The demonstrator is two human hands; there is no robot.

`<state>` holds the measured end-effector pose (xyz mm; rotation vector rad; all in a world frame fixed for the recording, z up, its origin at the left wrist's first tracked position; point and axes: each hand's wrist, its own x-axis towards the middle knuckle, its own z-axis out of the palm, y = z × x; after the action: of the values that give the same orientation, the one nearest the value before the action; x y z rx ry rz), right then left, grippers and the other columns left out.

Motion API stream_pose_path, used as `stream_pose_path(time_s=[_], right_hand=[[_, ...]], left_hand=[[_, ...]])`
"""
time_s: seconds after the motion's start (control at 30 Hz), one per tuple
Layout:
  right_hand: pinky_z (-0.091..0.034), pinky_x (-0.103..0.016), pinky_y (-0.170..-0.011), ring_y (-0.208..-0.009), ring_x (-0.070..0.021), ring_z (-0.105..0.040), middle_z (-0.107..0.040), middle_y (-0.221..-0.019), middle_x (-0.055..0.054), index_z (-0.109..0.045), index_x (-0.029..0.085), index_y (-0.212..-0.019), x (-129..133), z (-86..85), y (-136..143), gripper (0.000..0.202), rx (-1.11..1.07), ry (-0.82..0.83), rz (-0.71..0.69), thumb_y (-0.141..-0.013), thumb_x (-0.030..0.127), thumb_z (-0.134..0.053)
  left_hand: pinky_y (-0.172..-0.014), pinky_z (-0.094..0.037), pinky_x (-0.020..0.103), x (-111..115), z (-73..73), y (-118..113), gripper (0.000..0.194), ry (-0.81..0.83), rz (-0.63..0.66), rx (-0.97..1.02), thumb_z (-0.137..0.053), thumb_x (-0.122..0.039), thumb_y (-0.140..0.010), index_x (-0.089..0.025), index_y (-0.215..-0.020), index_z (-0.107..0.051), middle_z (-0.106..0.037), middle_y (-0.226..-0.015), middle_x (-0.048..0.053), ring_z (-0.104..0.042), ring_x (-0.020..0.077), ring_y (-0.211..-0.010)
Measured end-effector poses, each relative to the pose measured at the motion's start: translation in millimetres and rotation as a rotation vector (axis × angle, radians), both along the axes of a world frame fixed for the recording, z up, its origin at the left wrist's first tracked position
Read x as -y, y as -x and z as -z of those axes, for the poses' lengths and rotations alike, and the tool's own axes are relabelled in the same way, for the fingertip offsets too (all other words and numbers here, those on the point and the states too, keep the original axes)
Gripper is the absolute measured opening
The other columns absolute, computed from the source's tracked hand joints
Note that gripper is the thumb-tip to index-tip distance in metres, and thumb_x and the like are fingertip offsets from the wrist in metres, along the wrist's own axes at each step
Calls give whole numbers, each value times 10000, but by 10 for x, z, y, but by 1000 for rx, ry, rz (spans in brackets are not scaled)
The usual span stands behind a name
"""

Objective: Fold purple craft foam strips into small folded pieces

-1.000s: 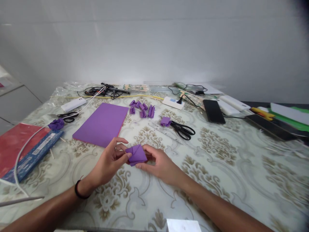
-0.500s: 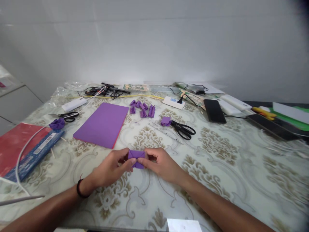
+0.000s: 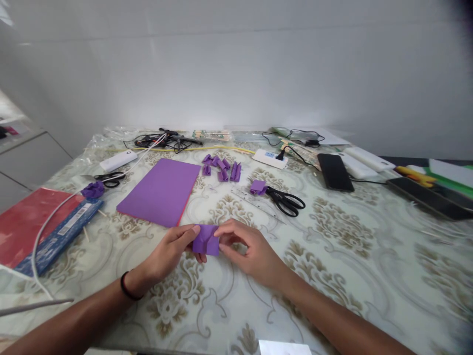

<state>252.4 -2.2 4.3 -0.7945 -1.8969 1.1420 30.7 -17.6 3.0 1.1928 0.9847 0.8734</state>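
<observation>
A small folded purple paper (image 3: 206, 240) is held above the near middle of the table. My left hand (image 3: 168, 254) pinches its left side, with the thumb on top and other fingers underneath. At its right edge, my right hand (image 3: 249, 249) grips the paper between thumb and fingers. Farther back lie several small folded purple pieces (image 3: 222, 175). To their left is a stack of purple sheets (image 3: 162, 190) with a red edge. Another folded purple piece (image 3: 257, 187) touches the tip of black-handled scissors (image 3: 286, 201), beside a clear ruler (image 3: 254, 203).
Crumpled purple paper (image 3: 92, 190) rests by a red and blue packet (image 3: 70, 224) and a second pair of scissors (image 3: 111, 179) at left. Behind are a power strip (image 3: 270, 158) and tangled cables (image 3: 166, 140). A black phone (image 3: 335, 171) lies right.
The purple paper in my hands now shows a flatter, more open face. My thumbs have moved from its middle out to its sides. The whole view has shifted slightly.
</observation>
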Motion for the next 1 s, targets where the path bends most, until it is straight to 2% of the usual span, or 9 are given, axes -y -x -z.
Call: stream_pose_path(time_s=[0.1, 0.27, 0.37, 0.53, 0.7, 0.83, 1.0], right_hand=[[-572, -314, -798, -926, -179, -656, -681, -1062, -63, -698, 232, -1058, 10, -18, 1, 183, -4, -40, -21, -919, 143, -620], [-592, -315, -772, -921, -188, -675, -684, -1082, -70, -706, 234, -1100, 8, -26, -7, 242, -20, -13, -35, -873, 152, -691], [-594, -309, -770, -929, -191, -685, -700, -1092, -73, -719, 230, -1103, 7, -24, -16, 235, -27, 9, -37, -871, 207, -745], [-596, -308, -763, -952, -208, -703, -729, -1093, -82, -761, 229, -1056, 6, -17, -9, 191, -36, 9, -14, -883, 308, -778], [-569, -285, -728, -914, -197, -706, -754, -1036, -73, -780, 224, -992, -5, -21, -1, 124, -30, 4, 11, -912, 314, -749], [-544, -277, -694, -889, -196, -703, -759, -1010, -62, -775, 227, -982, -7, -34, -10, 124, -9, 70, 0, -901, 318, -755], [-541, -286, -668, -804, -182, -691, -756, -946, -53, -769, 227, -1002, 12, -24, -5, 149, 53, 45, 66, -963, 300, -645]], left_hand=[[-697, -508, 316, -1, 44, 2, 438, 21, -20, -4, -547, -477, -996, -151, -756, -713, -697, -673, 44, -618, 189, -660], [-616, -433, 289, -7, 105, 34, 397, 10, -71, -68, -599, -459, -959, -167, -699, -661, -609, -636, 3, -508, 156, -610], [-640, -453, 293, -9, 115, 47, 381, 23, -71, -51, -596, -449, -961, -158, -727, -670, -611, -660, 11, -529, 157, -624], [-726, -502, 307, -1, 64, 35, 424, 73, 13, 45, -580, -469, -975, -133, -760, -722, -695, -717, 57, -619, 178, -694], [-737, -556, 350, 7, 21, 15, 437, 140, 106, 180, -577, -492, -976, -104, -902, -763, -747, -806, 107, -689, 214, -712], [-714, -553, 327, 5, 12, 14, 432, 151, 135, 164, -592, -498, -972, -111, -877, -760, -736, -748, 100, -688, 208, -700], [-699, -550, 328, 2, 18, 12, 462, 180, 155, 206, -544, -505, -1001, -114, -888, -763, -734, -785, 115, -685, 206, -688]])
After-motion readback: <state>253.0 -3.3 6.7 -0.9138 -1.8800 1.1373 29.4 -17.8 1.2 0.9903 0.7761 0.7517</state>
